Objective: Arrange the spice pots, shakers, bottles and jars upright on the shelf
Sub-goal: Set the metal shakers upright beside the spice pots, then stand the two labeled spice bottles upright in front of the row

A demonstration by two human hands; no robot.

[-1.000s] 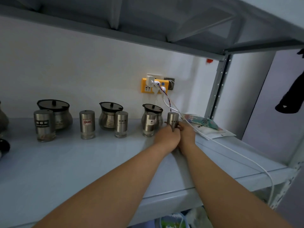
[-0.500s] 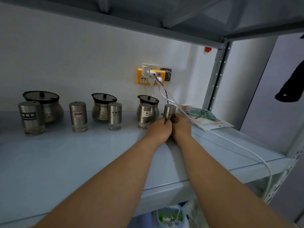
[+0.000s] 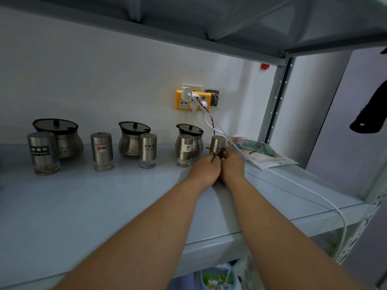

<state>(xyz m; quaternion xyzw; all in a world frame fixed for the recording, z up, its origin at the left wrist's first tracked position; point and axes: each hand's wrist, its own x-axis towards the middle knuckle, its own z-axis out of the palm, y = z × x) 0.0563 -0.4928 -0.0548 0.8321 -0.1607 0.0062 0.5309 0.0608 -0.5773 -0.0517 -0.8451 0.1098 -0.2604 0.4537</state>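
Observation:
A steel shaker [image 3: 217, 145] stands upright at the right end of a row on the pale shelf [image 3: 83, 206]. My left hand [image 3: 206, 170] and my right hand [image 3: 232, 167] both grip its lower part, which they hide. To its left stand three more steel shakers, the nearest [image 3: 184, 150], then the middle one [image 3: 148, 150] and another [image 3: 102, 151]; a larger shaker [image 3: 43, 152] is at far left. Behind them sit three lidded spice pots: the small pot [image 3: 193, 133], the middle pot [image 3: 130, 139] and the big pot [image 3: 60, 135]. All are upright.
A yellow wall socket [image 3: 184, 100] with plugs is above the row; white and braided cables [image 3: 293, 181] run from it across the shelf's right side and over the front edge. A flat packet [image 3: 263, 152] lies at right. A grey upright post [image 3: 274, 97] bounds the shelf.
Both hands stay on the rightmost shaker, with only a slight shift of the fingers. The view has tilted a little, and nothing else on the shelf has moved.

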